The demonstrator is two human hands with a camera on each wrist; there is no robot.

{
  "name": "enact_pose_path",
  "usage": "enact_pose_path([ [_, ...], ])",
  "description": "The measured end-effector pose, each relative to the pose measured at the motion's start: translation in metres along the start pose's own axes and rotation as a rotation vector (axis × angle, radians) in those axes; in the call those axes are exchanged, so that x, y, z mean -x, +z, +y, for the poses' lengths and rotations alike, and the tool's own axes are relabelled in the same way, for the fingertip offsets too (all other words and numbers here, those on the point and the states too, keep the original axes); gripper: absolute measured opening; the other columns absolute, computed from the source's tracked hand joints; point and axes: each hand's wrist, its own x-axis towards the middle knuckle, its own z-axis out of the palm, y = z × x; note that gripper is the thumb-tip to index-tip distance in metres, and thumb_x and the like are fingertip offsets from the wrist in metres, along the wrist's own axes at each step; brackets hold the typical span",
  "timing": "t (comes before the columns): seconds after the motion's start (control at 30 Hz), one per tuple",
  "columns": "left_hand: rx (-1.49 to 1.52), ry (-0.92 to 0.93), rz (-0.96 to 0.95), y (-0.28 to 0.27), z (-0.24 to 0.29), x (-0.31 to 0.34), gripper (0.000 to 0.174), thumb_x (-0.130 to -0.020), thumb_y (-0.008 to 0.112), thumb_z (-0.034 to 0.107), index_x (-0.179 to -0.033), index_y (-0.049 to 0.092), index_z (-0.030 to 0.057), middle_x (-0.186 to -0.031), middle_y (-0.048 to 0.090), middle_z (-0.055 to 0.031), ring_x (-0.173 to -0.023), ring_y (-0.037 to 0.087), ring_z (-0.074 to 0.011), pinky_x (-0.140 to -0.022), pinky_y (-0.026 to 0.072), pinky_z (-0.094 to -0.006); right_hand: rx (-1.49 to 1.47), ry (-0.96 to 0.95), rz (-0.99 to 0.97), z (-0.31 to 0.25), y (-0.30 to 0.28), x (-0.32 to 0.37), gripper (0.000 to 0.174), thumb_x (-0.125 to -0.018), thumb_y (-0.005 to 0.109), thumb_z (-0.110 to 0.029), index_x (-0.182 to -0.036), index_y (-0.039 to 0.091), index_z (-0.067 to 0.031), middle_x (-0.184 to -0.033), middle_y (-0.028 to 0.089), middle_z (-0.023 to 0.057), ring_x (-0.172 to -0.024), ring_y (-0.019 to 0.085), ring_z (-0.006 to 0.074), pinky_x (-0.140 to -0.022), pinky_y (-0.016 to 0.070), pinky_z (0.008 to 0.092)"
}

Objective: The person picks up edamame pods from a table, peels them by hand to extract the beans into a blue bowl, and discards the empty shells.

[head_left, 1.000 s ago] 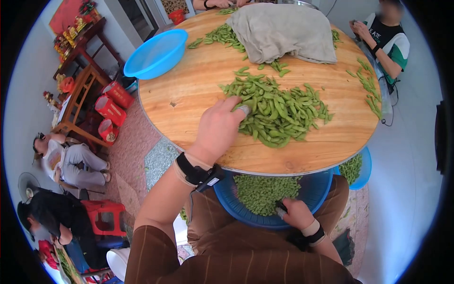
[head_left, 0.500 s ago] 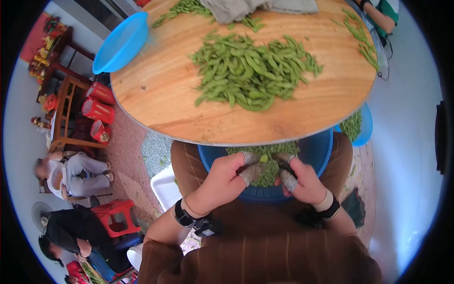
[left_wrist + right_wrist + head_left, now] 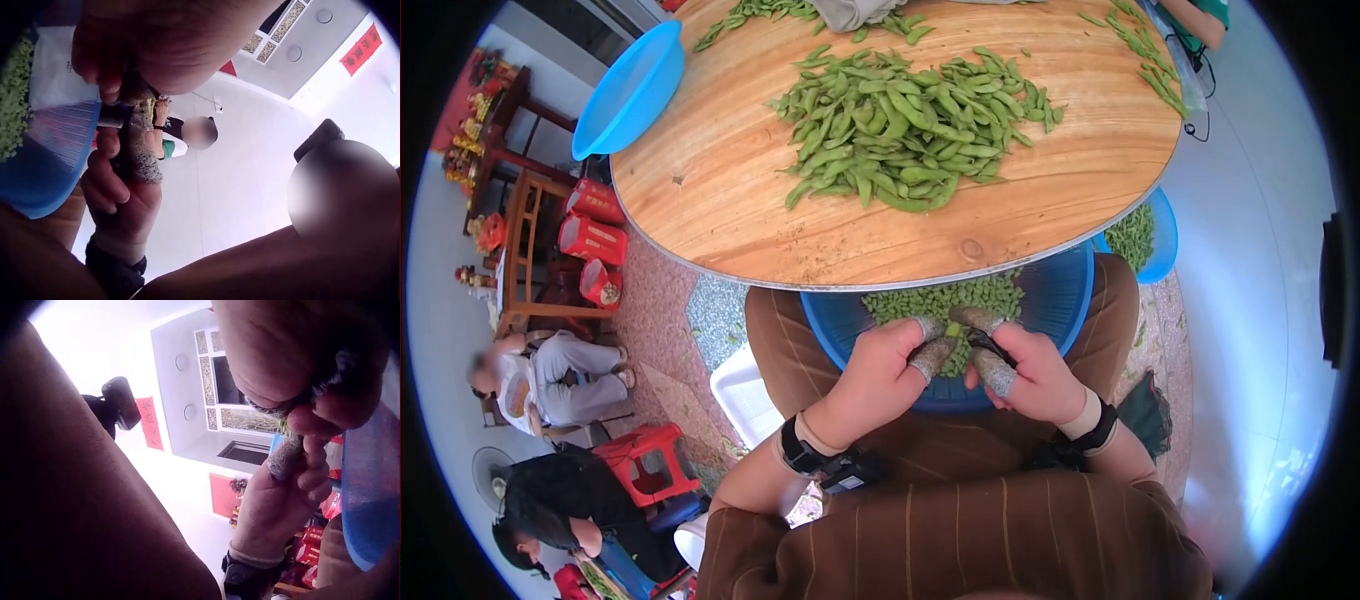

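Both hands meet over a blue basin [image 3: 825, 330] holding shelled green beans [image 3: 990, 290]. Thumb and finger of my left hand [image 3: 875, 370] pinch a small green bean pod [image 3: 953, 328], in grey fingertip wraps. My right hand [image 3: 1045, 378], also with grey wraps, pinches at the same pod from the other side. Something dark [image 3: 992, 348] shows between its thumb and finger; I cannot tell what it is. In the left wrist view the wrapped fingertips [image 3: 147, 156] come together around a yellowish-green bit. A large heap of whole pods [image 3: 900, 125] lies on the round wooden table [image 3: 740, 200] ahead.
The table's edge overhangs the far side of the basin. A light-blue bowl [image 3: 630, 90] stands at the table's left; another blue bowl [image 3: 1165, 235] with pods is below right. A white tub [image 3: 745, 395] sits left of my legs. Red stool [image 3: 645, 460] and seated people are farther left.
My left hand has come from the pod heap on the table down to the basin, meeting my right hand at a pod. The head view has tilted lower.
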Motion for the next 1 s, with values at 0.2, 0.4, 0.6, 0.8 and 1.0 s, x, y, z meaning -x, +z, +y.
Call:
enact_pose_path([
  [0.2,-0.047,0.055,-0.031,-0.002,-0.002,0.002,0.017,-0.089,0.054,0.002,-0.104,0.062,0.0009,-0.081,0.06,-0.0059,-0.068,0.055,-0.0158,-0.064,0.0458,-0.0287,-0.412,0.105,-0.153,0.016,-0.007,-0.008,0.042,-0.095,0.047,-0.011,-0.137,0.043,-0.0099,-0.075,0.055,-0.0041,-0.053,0.045,0.0032,-0.047,0.0382,0.0191],
  [0.4,1.558,-0.487,-0.344,0.007,-0.027,0.005,0.016,-0.095,0.05,0.016,-0.105,0.055,0.0044,-0.075,0.051,-0.0043,-0.058,0.039,-0.01,-0.054,0.0321,-0.0237,0.479,-0.654,0.142,0.047,0.0,-0.021,0.053,-0.085,0.059,-0.007,-0.136,0.045,-0.0085,-0.072,0.057,0.0083,-0.051,0.054,0.0223,-0.049,0.0438,0.0286],
  [0.6,1.466,-0.766,-0.132,0.021,-0.04,0.002,0.012,-0.096,0.049,0.017,-0.096,0.052,0.0051,-0.073,0.049,-0.0042,-0.058,0.039,-0.0104,-0.054,0.0327,-0.025,0.91,-0.236,0.144,0.064,-0.008,-0.017,0.034,-0.077,0.061,-0.004,-0.111,0.058,-0.0031,-0.074,0.062,0.012,-0.065,0.062,0.0342,-0.059,0.0504,0.0371],
  [0.8,1.052,-0.638,-0.103,0.014,-0.036,0.0,0.014,-0.096,0.053,0.018,-0.096,0.056,0.0045,-0.072,0.053,-0.0026,-0.059,0.044,-0.0108,-0.054,0.0347,-0.0245,0.384,-0.124,0.285,0.062,-0.005,-0.024,0.023,-0.075,0.061,-0.008,-0.096,0.055,0.0003,-0.07,0.059,0.0185,-0.066,0.06,0.0391,-0.059,0.0478,0.0468],
  [1.0,0.234,-0.377,0.276,-0.048,-0.041,0.083,0.017,-0.083,0.07,0.019,-0.086,0.061,0.005,-0.073,0.056,0.001,-0.065,0.054,-0.0123,-0.057,0.0437,-0.0263,0.776,-0.081,0.139,0.063,-0.011,-0.021,0.017,-0.075,0.059,-0.01,-0.084,0.05,0.0003,-0.075,0.058,0.024,-0.071,0.058,0.0438,-0.064,0.0469,0.0493],
])
